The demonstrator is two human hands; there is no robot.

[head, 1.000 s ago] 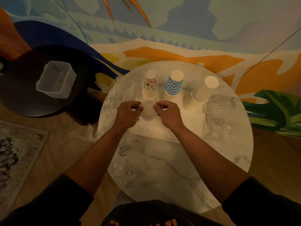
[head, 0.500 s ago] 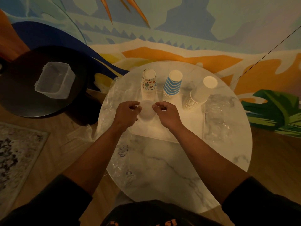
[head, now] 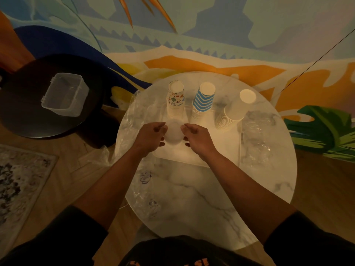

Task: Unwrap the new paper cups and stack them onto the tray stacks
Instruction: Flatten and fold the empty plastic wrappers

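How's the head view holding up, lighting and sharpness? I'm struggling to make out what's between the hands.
Head view: dim, warm light; wide-angle bending at the edges. The white cup stack between left hand and right hand is pale and washed out against the tray. Clear wrap only glints faintly.

A round marble table [head: 201, 192] carried a clear tray [head: 221, 150] at its middle. Crumpled plastic wrap [head: 257, 139] lay right of the tray; more wrap [head: 138, 181] draped over the table's left edge.
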